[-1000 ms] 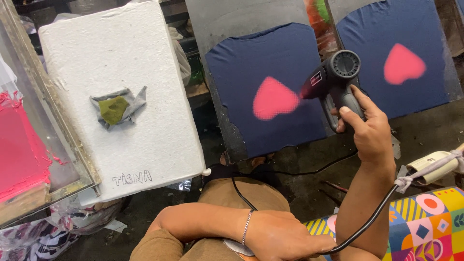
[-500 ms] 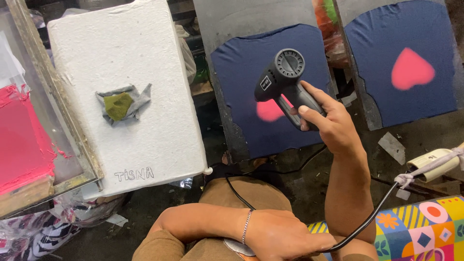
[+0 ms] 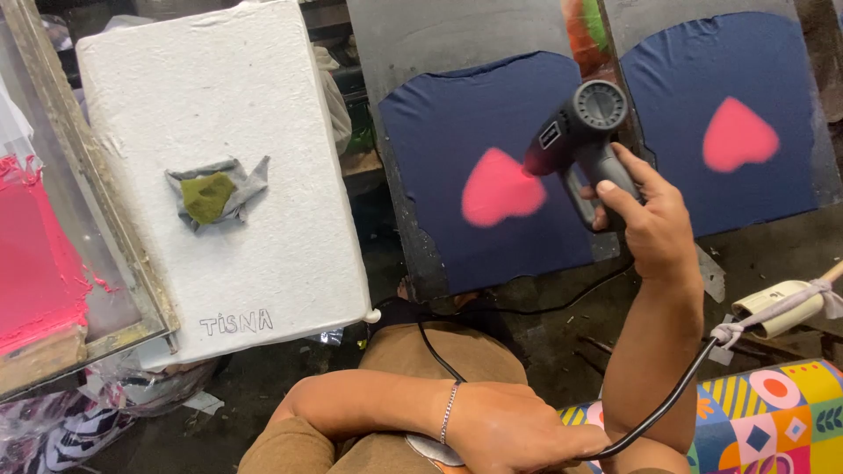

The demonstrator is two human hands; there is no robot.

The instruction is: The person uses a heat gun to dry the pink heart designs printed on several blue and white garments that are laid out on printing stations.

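The right hand grips a dark grey plastic heat gun, blowing at the pink painted heart on dark blue cloth. The left hand rests flat, holding nothing. The nozzle should stay near the heart.

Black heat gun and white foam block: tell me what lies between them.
In the head view, a navy fabric panel with a pink heart print lies between black heat gun and white foam block.

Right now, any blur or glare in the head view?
Head view: sharp overall; black heat gun in the right hand crisp; large white foam block bright but not blown out; pink heart print on navy fabric soft-edged; corners dim.
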